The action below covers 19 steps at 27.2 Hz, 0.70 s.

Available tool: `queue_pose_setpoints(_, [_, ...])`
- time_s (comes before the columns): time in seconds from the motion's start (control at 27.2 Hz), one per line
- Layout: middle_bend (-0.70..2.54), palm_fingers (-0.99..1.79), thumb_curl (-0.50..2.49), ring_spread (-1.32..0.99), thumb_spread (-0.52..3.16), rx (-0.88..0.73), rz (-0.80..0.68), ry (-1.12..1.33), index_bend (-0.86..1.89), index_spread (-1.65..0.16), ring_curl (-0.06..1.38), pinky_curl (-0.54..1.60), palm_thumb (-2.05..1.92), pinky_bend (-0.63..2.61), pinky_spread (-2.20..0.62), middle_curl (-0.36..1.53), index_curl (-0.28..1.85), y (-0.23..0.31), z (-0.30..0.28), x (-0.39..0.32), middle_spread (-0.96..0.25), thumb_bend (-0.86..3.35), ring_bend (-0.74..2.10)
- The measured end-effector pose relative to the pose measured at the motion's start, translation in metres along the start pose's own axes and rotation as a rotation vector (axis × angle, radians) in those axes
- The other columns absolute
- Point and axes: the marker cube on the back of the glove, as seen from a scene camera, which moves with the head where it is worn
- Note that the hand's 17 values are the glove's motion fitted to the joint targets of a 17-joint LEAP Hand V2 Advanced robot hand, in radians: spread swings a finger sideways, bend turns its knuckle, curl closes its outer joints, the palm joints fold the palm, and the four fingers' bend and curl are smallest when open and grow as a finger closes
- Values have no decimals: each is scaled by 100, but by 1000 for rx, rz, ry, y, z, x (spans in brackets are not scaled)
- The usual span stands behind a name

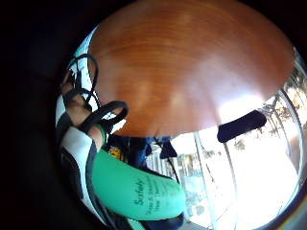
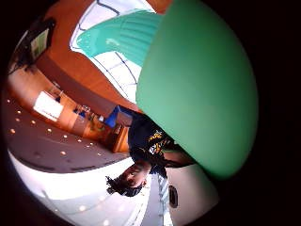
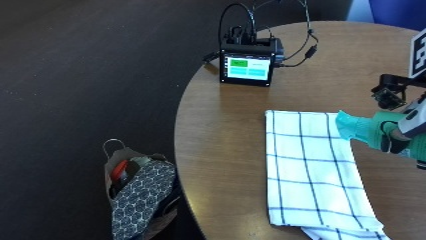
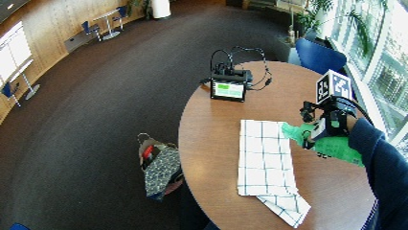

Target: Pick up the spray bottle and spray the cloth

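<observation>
Dark carpet covers the floor [image 3: 80, 75] on the left of the outside view, and a patterned bag [image 3: 136, 192] stands on it just beside the edge of the round wooden counter [image 3: 219, 140], out of the working area. Further along, near the far rim of the counter, a small black device with a lit green screen [image 3: 247, 66] sits with its cables trailing behind it, well apart from the work.

Next comes the white cloth [image 3: 309, 170] with dark blue checks, spread flat on the counter with one corner folded near the closest edge; laid open like this, it offers a broad target for spraying.

At the right, the grip, a gloved right hand [image 3: 399, 131], has its fingers curled round the green spray bottle [image 3: 363, 129]. The bottle is lifted clear of the counter and tilted so that its nozzle end points toward the cloth, hanging just over the cloth's right edge. That aim suits a spray onto the fabric rather than the bare wood. The thumb side palm view is largely filled by the bottle's green body [image 2: 197, 89], which fits a bottle held close against the palm. Judging from this, picking up looks done and the spraying step is at hand; no mist can be made out.
</observation>
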Motion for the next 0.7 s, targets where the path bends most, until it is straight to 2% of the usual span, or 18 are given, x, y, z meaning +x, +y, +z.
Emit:
queue_pose_setpoints(0.18, [44, 122, 65, -25, 57, 32, -31, 1, 11, -24, 45, 38, 83, 63, -30, 49, 27, 1, 1, 0, -20, -3, 69])
queue_pose_setpoints(0.29, [44, 121, 66, -24, 57, 141, -151, -24, 11, -24, 44, 38, 83, 62, -29, 50, 27, 10, 1, -1, -20, -3, 68])
queue_pose_setpoints(0.37, [44, 120, 66, -23, 58, 264, -297, -79, 11, -24, 44, 38, 83, 62, -29, 49, 27, 16, -3, -4, -20, -3, 67])
queue_pose_setpoints(0.55, [42, 115, 66, -22, 62, 570, -774, -369, 10, -26, 43, 38, 84, 61, -27, 49, 27, 42, -13, -45, -19, -3, 64])
queue_pose_setpoints(0.7, [40, 113, 65, -21, 68, 712, -1027, -624, 10, -26, 43, 37, 85, 60, -25, 49, 27, 38, -15, -89, -17, -2, 62])
